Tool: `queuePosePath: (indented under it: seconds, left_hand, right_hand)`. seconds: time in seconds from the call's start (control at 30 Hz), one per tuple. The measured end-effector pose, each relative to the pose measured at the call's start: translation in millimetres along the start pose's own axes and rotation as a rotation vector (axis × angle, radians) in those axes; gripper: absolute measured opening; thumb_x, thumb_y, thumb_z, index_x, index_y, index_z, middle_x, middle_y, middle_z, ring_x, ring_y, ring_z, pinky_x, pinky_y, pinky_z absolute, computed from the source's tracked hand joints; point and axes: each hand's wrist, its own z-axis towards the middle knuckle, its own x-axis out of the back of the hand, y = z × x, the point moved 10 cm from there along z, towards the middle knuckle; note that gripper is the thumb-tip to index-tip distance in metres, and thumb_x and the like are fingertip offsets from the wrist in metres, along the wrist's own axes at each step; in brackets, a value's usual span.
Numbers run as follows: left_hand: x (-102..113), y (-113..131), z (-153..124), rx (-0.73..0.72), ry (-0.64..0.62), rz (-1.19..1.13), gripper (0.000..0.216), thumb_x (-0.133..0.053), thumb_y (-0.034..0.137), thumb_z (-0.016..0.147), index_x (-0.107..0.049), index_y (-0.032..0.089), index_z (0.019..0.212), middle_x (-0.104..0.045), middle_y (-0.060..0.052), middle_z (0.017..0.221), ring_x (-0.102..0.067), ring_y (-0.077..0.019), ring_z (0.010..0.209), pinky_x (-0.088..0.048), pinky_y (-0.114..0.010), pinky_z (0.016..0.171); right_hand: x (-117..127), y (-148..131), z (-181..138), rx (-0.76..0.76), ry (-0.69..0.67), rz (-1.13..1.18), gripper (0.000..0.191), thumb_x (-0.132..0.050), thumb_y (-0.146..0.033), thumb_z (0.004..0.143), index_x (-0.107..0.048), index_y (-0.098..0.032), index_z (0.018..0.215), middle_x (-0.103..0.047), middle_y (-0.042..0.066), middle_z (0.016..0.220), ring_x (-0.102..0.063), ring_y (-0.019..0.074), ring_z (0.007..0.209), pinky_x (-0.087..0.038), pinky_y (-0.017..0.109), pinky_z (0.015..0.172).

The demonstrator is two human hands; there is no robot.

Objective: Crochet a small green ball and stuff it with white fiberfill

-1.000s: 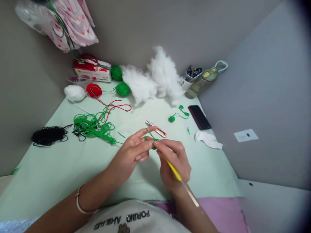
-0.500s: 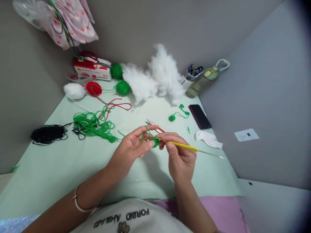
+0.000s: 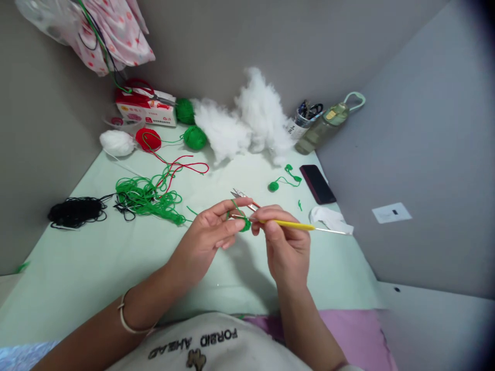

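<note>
Between thumb and fingers, my left hand pinches a small green crochet piece. Green yarn runs up from the piece over my raised left index finger. My right hand grips a yellow-handled crochet hook like a pen. The hook's metal tip reaches left to the crochet piece, while its other metal end points right. Just beyond my fingertips lie thread snips with red handles, partly hidden by my hands.
Tangled green yarn and a black yarn skein lie left. Farther back are yarn balls, a tissue box and white stuffing. A bottle, phone, white cloth and small green crocheted pieces are right.
The crochet hook has turned to lie more level, its right end higher, and its tip now extends farther left past the green piece. My right hand has shifted slightly up.
</note>
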Motion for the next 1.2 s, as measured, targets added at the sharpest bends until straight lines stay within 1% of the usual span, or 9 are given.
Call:
queuePosePath:
  seconds: [0.1, 0.3, 0.57, 0.67, 0.83, 0.93, 0.97, 1.07, 1.2]
  left_hand:
    - [-1.7, -0.3, -1.6, -0.041, 0.0, 0.1, 0.029, -0.081, 0.024, 0.084, -0.08, 0.026, 0.112, -0.068, 0.001, 0.089, -0.031, -0.003, 0.052, -0.03, -0.021, 0.05]
    - [0.8, -3.8, -2.5, -0.007, -0.015, 0.132, 0.027, -0.075, 0.031, 0.089, -0.078, 0.023, 0.114, -0.068, -0.001, 0.09, -0.032, -0.0049, 0.053, -0.033, -0.025, 0.054]
    - [6.9, 5.1, -4.5, -0.019, 0.025, 0.21, 0.03, -0.079, 0.029, 0.083, -0.079, 0.027, 0.113, -0.053, 0.002, 0.082, -0.036, -0.0077, 0.06, -0.032, -0.024, 0.056]
    - [9.9, 9.6, -6.2, -0.061, 0.064, 0.268, 0.03, -0.078, 0.027, 0.083, -0.08, 0.027, 0.113, -0.053, 0.002, 0.081, -0.039, -0.009, 0.063, -0.034, -0.024, 0.059]
    - [14.1, 12.1, -8.9, -0.14, 0.145, 0.283, 0.037, -0.081, 0.023, 0.082, -0.077, 0.026, 0.119, -0.055, 0.002, 0.083, -0.039, -0.0083, 0.065, -0.035, -0.022, 0.06]
    - [9.8, -3.6, -6.3, -0.012, 0.071, 0.109, 0.045, -0.081, 0.028, 0.084, -0.072, 0.024, 0.128, -0.051, 0.005, 0.074, -0.029, -0.0049, 0.054, -0.028, -0.02, 0.05]
    - [7.6, -9.1, -5.8, 0.048, 0.038, 0.039, 0.045, -0.081, 0.028, 0.084, -0.072, 0.022, 0.128, -0.046, 0.006, 0.069, -0.023, -0.0039, 0.051, -0.025, -0.019, 0.048]
    - [6.6, -11.8, -5.0, 0.121, 0.007, -0.098, 0.039, -0.08, 0.023, 0.085, -0.075, 0.019, 0.123, -0.033, 0.01, 0.06, -0.013, -0.0025, 0.049, -0.021, -0.017, 0.045]
    - [5.8, -3.8, -4.5, 0.066, 0.013, -0.053, 0.04, -0.081, 0.019, 0.082, -0.076, 0.025, 0.121, -0.058, 0.003, 0.081, -0.02, -0.0004, 0.049, -0.024, -0.016, 0.044]
  right_hand:
    - [-4.8, 4.3, -1.6, -0.01, -0.026, 0.032, 0.015, -0.064, -0.025, 0.098, -0.078, -0.027, 0.102, -0.077, 0.005, 0.094, -0.069, 0.0175, 0.086, -0.056, 0.031, 0.067]
    - [2.0, 13.9, -0.7, -0.112, 0.034, 0.133, 0.014, -0.062, -0.029, 0.1, -0.075, -0.023, 0.097, -0.075, 0.004, 0.091, -0.068, 0.0135, 0.071, -0.058, 0.028, 0.064]
    - [-0.6, 7.7, 0.8, -0.106, 0.006, 0.101, 0.019, -0.052, -0.03, 0.105, -0.066, -0.022, 0.096, -0.076, 0.004, 0.088, -0.068, 0.0135, 0.067, -0.058, 0.029, 0.062]
    - [-0.2, -3.8, -3.0, -0.019, 0.001, -0.033, 0.02, -0.049, -0.023, 0.105, -0.068, -0.022, 0.1, -0.076, 0.004, 0.094, -0.069, 0.0137, 0.073, -0.059, 0.03, 0.065]
    - [-22.1, -31.5, -21.7, 0.36, -0.102, -0.537, 0.027, -0.055, -0.011, 0.1, -0.069, -0.026, 0.117, -0.076, 0.008, 0.104, -0.072, 0.0197, 0.09, -0.061, 0.037, 0.076]
    - [-30.3, -38.1, -30.4, 0.519, -0.077, -0.757, 0.033, -0.064, -0.009, 0.095, -0.072, -0.028, 0.12, -0.075, 0.009, 0.111, -0.072, 0.0208, 0.097, -0.062, 0.037, 0.078]
    - [-27.8, -39.0, -29.4, 0.517, -0.055, -0.725, 0.032, -0.064, -0.009, 0.095, -0.073, -0.028, 0.119, -0.075, 0.009, 0.11, -0.072, 0.0205, 0.096, -0.061, 0.037, 0.077]
    - [-8.3, -26.4, -13.6, 0.282, 0.016, -0.414, 0.023, -0.056, -0.014, 0.1, -0.074, -0.026, 0.11, -0.075, 0.006, 0.095, -0.07, 0.0183, 0.081, -0.06, 0.036, 0.07]
    - [-4.2, -12.5, -1.1, 0.103, 0.011, -0.149, 0.019, -0.057, -0.023, 0.101, -0.075, -0.023, 0.098, -0.075, 0.005, 0.088, -0.069, 0.0183, 0.077, -0.057, 0.034, 0.063]
